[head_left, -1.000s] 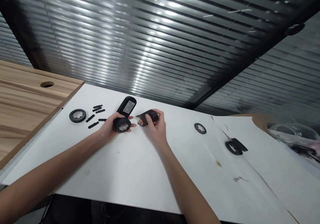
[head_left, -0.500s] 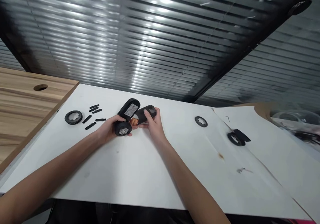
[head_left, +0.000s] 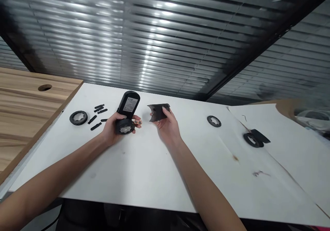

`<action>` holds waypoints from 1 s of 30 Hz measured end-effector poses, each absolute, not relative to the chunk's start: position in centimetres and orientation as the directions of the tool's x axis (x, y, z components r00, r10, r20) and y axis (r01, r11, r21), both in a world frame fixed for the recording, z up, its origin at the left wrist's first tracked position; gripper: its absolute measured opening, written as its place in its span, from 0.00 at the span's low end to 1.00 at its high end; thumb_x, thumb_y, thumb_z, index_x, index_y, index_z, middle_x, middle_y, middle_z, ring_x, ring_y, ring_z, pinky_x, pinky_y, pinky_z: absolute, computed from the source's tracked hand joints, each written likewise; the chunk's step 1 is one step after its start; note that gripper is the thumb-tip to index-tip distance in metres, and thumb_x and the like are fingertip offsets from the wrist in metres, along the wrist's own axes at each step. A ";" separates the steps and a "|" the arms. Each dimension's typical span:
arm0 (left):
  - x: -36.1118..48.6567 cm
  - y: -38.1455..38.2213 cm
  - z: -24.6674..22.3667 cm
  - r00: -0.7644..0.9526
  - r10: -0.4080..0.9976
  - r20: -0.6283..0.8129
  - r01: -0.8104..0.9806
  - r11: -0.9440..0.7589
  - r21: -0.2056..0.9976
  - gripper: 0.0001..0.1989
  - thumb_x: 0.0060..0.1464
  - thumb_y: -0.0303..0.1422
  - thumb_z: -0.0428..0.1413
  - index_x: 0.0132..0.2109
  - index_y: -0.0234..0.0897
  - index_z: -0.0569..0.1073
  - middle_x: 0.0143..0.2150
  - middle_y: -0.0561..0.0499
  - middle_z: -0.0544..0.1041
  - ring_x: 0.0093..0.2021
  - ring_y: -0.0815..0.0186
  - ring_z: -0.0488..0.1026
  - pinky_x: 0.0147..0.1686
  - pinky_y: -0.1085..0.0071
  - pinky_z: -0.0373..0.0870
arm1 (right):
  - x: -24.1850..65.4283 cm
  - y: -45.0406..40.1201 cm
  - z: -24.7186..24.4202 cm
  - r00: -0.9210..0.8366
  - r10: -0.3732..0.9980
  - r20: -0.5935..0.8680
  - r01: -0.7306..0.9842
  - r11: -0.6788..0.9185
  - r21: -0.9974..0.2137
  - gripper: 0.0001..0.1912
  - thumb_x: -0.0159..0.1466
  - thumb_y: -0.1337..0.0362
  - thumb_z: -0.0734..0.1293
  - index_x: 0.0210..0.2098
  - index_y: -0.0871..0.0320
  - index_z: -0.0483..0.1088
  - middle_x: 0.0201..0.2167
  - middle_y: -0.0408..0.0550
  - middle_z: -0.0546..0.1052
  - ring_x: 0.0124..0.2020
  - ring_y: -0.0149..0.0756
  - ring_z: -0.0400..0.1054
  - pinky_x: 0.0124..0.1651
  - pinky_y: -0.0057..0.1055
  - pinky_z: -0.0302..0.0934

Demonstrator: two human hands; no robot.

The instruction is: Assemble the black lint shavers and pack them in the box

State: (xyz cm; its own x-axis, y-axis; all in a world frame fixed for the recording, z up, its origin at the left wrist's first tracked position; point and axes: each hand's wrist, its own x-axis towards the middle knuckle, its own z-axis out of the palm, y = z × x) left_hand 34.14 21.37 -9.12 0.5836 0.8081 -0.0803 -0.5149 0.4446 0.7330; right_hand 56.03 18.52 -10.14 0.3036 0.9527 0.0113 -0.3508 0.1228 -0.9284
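Note:
My left hand [head_left: 111, 129] is wrapped round a black device [head_left: 125, 128] with a round perforated grille at its lower end and a pale label on its upper part. Copper-coloured cylinders [head_left: 138, 122] stick out at the right side of the device, by my left fingertips. In my right hand [head_left: 168, 124] is a curved dark cover [head_left: 157, 113], held by its right end between thumb and fingers. A gap of table lies between the cover and the device.
Several small black strips [head_left: 96, 126] and a black ring [head_left: 78, 118] lie at the left. Another ring [head_left: 214, 121] is right of my hands; farther right, a ring [head_left: 251, 140] touches a dark flat piece [head_left: 261, 136]. Blinds [head_left: 165, 52] stand behind the white table [head_left: 144, 176].
My right hand has moved right with the dark cover, away from the device. The copper-coloured cylinders now show end-on beside my left fingers. The whole view has shifted slightly.

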 end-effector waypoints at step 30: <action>33.5 21.9 -8.6 0.655 0.747 -0.117 -0.396 0.470 0.789 0.21 0.48 0.33 0.60 0.49 0.25 0.78 0.46 0.30 0.84 0.43 0.45 0.84 0.33 0.61 0.81 | 55.1 16.4 -9.6 0.160 0.881 0.444 0.370 0.364 -0.855 0.21 0.63 0.49 0.76 0.44 0.49 0.65 0.36 0.46 0.81 0.39 0.45 0.78 0.39 0.42 0.73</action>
State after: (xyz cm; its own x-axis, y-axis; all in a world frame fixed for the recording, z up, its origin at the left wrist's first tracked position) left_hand 33.48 21.91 -8.56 0.6546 0.7469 -0.1166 -0.3962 0.4703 0.7886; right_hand 55.09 16.41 -9.60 0.1601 0.8815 0.4443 0.3699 0.3637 -0.8549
